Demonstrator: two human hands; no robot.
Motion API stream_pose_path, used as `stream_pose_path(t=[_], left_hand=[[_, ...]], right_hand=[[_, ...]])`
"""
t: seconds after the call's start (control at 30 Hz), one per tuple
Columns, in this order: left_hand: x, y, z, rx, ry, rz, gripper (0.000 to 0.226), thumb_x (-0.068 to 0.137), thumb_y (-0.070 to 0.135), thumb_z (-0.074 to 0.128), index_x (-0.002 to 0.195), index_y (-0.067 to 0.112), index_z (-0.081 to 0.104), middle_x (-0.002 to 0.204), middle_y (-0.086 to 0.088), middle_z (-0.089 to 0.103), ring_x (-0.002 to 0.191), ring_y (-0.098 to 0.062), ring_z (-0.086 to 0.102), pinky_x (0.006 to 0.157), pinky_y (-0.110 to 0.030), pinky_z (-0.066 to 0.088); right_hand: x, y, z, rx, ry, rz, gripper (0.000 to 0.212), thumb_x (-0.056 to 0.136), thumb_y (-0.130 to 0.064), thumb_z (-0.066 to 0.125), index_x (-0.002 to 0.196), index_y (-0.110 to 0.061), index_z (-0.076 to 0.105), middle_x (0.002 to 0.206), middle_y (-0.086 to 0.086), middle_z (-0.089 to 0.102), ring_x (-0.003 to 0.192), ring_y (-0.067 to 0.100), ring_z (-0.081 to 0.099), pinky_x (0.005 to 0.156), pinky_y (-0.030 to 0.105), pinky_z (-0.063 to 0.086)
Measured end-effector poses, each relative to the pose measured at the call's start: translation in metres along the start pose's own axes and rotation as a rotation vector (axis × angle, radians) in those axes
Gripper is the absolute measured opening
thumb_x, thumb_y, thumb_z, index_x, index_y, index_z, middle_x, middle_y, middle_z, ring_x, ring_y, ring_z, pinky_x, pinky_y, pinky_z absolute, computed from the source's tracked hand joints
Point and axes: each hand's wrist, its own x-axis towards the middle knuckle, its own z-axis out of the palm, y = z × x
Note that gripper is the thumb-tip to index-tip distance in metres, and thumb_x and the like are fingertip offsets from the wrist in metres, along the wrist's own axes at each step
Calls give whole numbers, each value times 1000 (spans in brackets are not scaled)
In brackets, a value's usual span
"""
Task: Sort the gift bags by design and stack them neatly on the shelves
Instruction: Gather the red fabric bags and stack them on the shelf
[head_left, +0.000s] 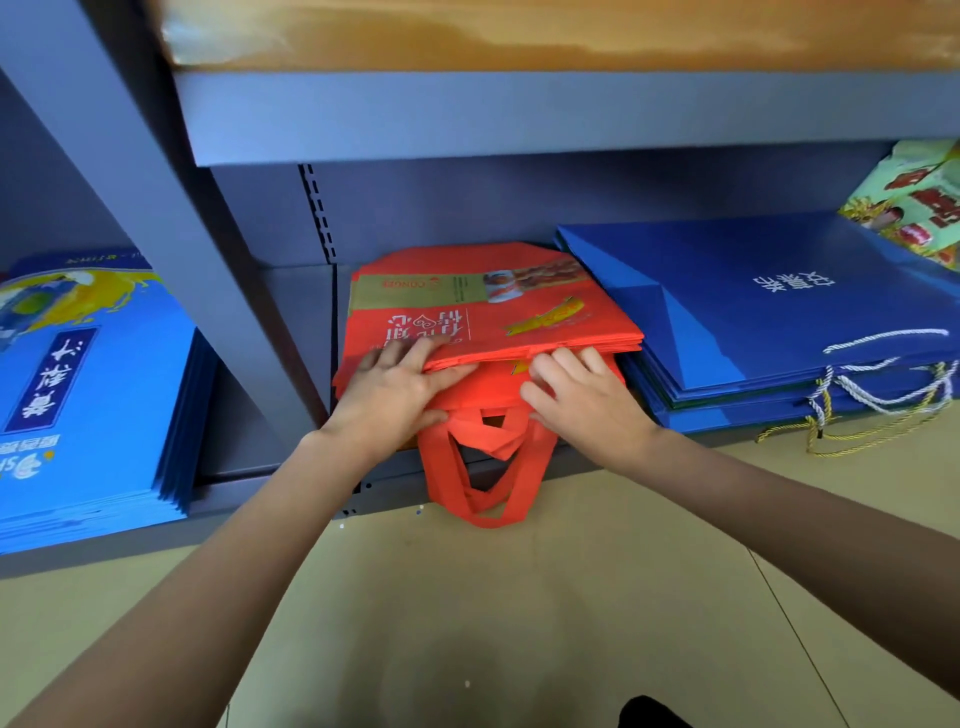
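Two bare forearms reach up from the bottom edge over the beige tiled floor (519, 623) toward the bottom level of a grey-blue metal shelving unit (467, 114). On its right part lies a stack of flat dark blue paper gift bags with white lettering (769, 312), their white and yellow cord handles spilling over the front edge. At far left sits a stack of light blue paper gift bags printed with a yellow and green splash (88, 395). Between them, on the same level, rests the stack of flat red non-woven fabric gift bags (483, 317), red loop handles (483, 467) hanging down over the shelf lip. A pale green bag with red print (919, 202) leans at the far right. Left hand (400, 389) lies on the near left corner of the red stack, fingers fairly straight, pressing. Right hand (582, 389), apart from it, has fingertips tucked at the stack's front edge; whether it pinches a layer I cannot tell.
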Motion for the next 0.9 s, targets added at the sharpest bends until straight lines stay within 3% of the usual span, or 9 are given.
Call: stream_pose_path(t=[0.1, 0.2, 0.3, 0.4, 0.5, 0.6, 0.67, 0.77, 0.9], left_hand=[[3, -3, -3, -54, 59, 11, 54, 98, 37, 41, 143, 50, 15, 154, 4, 13, 132, -29, 30, 110, -44, 29], [2, -5, -4, -192, 252, 26, 58, 91, 4, 50, 137, 40, 42, 149, -4, 32, 124, -38, 43, 101, -51, 39], [3, -7, -7, -344, 564, 93, 43, 80, -4, 50, 111, 19, 67, 125, -11, 56, 101, -39, 60, 81, -52, 53], [8, -2, -24, -429, 716, 28, 26, 75, -11, 56, 88, 11, 63, 112, -8, 57, 86, -33, 63, 65, -38, 54], [11, -1, -34, -362, 666, -3, 26, 68, -12, 60, 78, 11, 67, 112, -13, 59, 88, -37, 62, 60, -41, 51], [13, -3, -24, -155, 584, -34, 34, 65, -4, 72, 89, 19, 75, 113, -13, 62, 90, -37, 63, 64, -46, 52], [10, -2, -19, -96, 539, 10, 31, 70, 7, 74, 96, 25, 75, 117, -12, 62, 93, -37, 63, 69, -45, 53], [3, 2, -12, -136, 223, -33, 47, 86, 44, 60, 131, 38, 51, 151, 2, 27, 133, -27, 35, 101, -41, 37], [1, 7, -10, -1, 83, -14, 66, 85, 51, 56, 143, 45, 25, 156, 7, 2, 137, -22, 23, 111, -39, 25]], right_hand=[[5, 9, -3, 68, 16, 46, 45, 63, -27, 82, 88, -11, 47, 84, 9, 54, 79, 23, 38, 65, 33, 26], [7, 19, -13, 230, 50, 102, 36, 68, -24, 81, 87, -8, 55, 86, 11, 54, 80, 22, 39, 66, 32, 28], [0, 25, -19, 316, 54, 140, 33, 70, -21, 80, 93, -10, 58, 92, 10, 51, 83, 21, 40, 66, 34, 37], [-10, 20, -15, 333, -56, 88, 47, 66, -26, 82, 106, -13, 63, 99, 8, 49, 86, 21, 42, 64, 34, 43], [-9, 4, -6, 403, -172, 106, 45, 71, -38, 75, 109, -17, 65, 102, 9, 56, 88, 25, 52, 66, 35, 42], [4, 5, -5, 431, -117, 224, 34, 82, -43, 55, 99, -16, 68, 97, 6, 57, 87, 23, 48, 67, 35, 43], [7, 14, -4, 241, -97, 193, 31, 74, -37, 71, 93, -13, 67, 94, 8, 58, 86, 23, 42, 66, 36, 42], [1, 17, -7, 31, -138, 83, 45, 59, -34, 83, 88, -10, 59, 91, 9, 56, 81, 23, 37, 67, 34, 27], [2, 20, -9, -58, -86, 56, 50, 60, -31, 82, 86, -11, 45, 83, 8, 53, 77, 24, 36, 63, 33, 23]])
